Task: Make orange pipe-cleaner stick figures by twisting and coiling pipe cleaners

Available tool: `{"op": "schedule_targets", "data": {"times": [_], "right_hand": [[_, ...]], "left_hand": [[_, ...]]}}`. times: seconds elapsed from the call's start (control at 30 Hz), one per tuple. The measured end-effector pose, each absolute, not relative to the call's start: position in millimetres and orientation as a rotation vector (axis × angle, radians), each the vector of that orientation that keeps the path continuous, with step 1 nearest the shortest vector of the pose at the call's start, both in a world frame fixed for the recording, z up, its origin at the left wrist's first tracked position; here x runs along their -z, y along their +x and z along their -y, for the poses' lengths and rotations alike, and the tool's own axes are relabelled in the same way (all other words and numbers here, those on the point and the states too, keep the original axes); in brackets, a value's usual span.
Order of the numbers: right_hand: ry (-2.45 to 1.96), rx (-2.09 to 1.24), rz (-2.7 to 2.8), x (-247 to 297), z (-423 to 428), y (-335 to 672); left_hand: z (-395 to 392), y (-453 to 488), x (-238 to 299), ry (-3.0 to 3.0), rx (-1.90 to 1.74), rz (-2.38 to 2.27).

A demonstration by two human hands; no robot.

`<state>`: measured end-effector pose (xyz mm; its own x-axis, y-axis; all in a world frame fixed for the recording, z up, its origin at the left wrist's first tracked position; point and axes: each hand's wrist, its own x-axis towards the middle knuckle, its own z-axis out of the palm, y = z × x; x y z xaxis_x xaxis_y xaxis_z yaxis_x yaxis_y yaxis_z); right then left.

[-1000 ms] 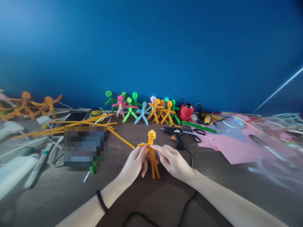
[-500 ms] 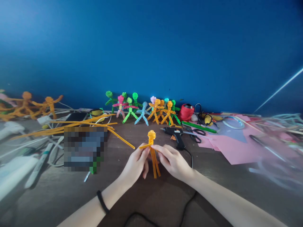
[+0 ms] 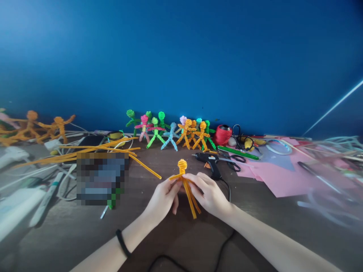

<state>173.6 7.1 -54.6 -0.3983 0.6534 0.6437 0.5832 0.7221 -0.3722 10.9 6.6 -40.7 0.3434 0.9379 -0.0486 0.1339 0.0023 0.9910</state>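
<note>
An orange pipe-cleaner figure (image 3: 185,181) with a coiled round head and several loose legs stands between my hands at the table's middle. My left hand (image 3: 162,197) pinches it at the neck, where a short orange end sticks out to the left. My right hand (image 3: 209,193) grips the same spot from the right, fingers closed over the strands. The legs slant down to the right.
A row of finished pipe-cleaner figures (image 3: 170,132) lines the blue wall. A black glue gun (image 3: 211,161) lies just behind my right hand, its cord running toward me. Loose orange pipe cleaners (image 3: 99,149) lie left, scissors (image 3: 235,160), red yarn (image 3: 223,134) and pink paper (image 3: 280,175) right.
The figure has tilted, its legs swinging out to the right and its head dropping slightly. Both hands have kept their pinch at the neck.
</note>
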Motion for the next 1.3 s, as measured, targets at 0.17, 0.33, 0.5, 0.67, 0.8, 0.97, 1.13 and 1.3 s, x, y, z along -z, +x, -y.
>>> {"op": "schedule_targets", "data": {"times": [0.17,0.33,0.5,0.67,0.8,0.97,1.13,1.3], "right_hand": [[-0.926,-0.113,2.091,51.3,-6.7,172.8],[-0.897,-0.125,2.084,51.0,-7.0,173.4],[-0.829,-0.101,2.102,50.9,-5.9,173.0],[-0.814,-0.091,2.081,48.9,-3.3,170.4],[-0.805,-0.047,2.099,49.2,-3.4,170.8],[-0.764,0.088,2.196,51.6,-4.9,173.8],[-0.752,0.128,2.241,53.2,-5.3,175.9],[-0.735,0.189,2.278,53.1,-6.0,177.1]], "left_hand": [[-6.1,10.9,40.5,1.423,-0.874,-1.065],[-6.0,10.9,35.7,1.398,-0.85,-1.07],[-7.9,12.0,30.9,1.27,-0.883,-0.959],[-9.5,13.2,34.8,1.243,-0.914,-0.928],[-6.5,14.5,36.3,1.266,-0.95,-0.974],[-0.4,16.9,36.3,1.302,-1.001,-1.034],[2.7,18.8,36.7,1.306,-0.999,-1.029],[3.1,19.0,36.9,1.303,-0.997,-1.009]]}}
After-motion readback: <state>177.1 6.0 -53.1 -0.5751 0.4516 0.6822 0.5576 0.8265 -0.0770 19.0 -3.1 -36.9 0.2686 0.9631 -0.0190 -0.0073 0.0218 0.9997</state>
